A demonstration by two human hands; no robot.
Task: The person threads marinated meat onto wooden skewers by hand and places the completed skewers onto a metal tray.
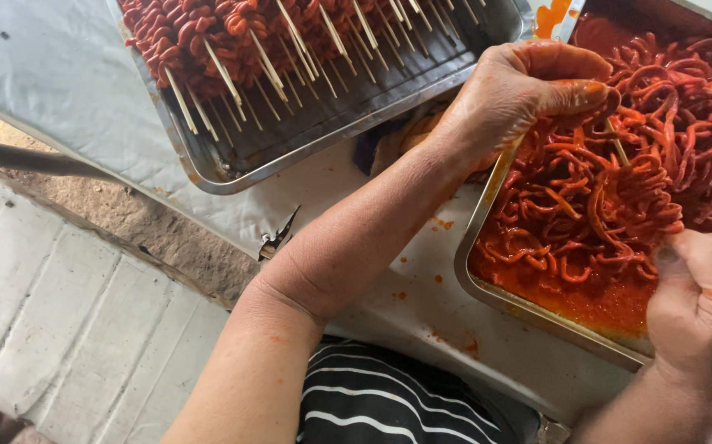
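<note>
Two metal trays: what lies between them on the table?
Head view: between the skewer tray and the marinade tray, the left hand and forearm cross; crumpled cloth beneath.

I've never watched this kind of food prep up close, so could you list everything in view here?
Metal tray: one, silver, right, holding sauce.
Marinated strips: many, red-orange, tangled in that tray.
Second metal tray: one, silver, top left.
Skewered meat: many pieces, dark red, on pale wooden sticks in the second tray.
Table cover: one, pale grey, sauce-spattered, under both trays.
Wooden skewer: one, pale, between the hands.
Striped garment: black and white, bottom.
Left hand: sauce-stained, pinching the skewer's top.
Right hand: bottom right, gripping strips.
</note>
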